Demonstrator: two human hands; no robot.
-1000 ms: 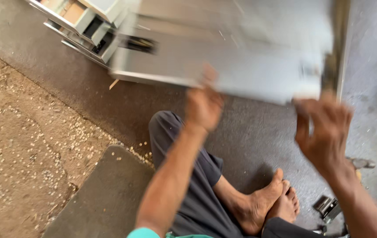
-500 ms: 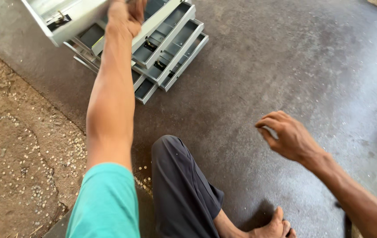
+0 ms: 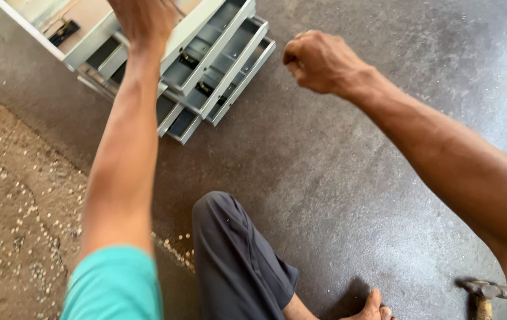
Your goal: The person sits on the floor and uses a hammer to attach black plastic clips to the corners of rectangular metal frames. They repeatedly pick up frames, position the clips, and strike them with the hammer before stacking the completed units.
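The floor is dark grey, matt and smooth, flecked with pale dust. At eight o'clock it gives way along a slanting edge to rough brown ground strewn with small pale chips, some spilling onto the grey beside the person's knee.

A stack of grey sheet-metal trays lies on the floor at eleven to twelve o'clock, running off the top edge. The trays are long, shallow, open-topped boxes with thin folded rims, fanned so each one juts past the next. Small dark fittings sit inside several. The topmost piece shows a pale tan inner face.

The left hand reaches to twelve o'clock and rests on the top tray's rim; its grip is cut off by the frame edge, so I cannot tell whether it is closed. The right hand hangs at one o'clock, just right of the stack and apart from it, fingers curled into a fist on nothing visible.

At five o'clock a metal hammer head lies on the floor.
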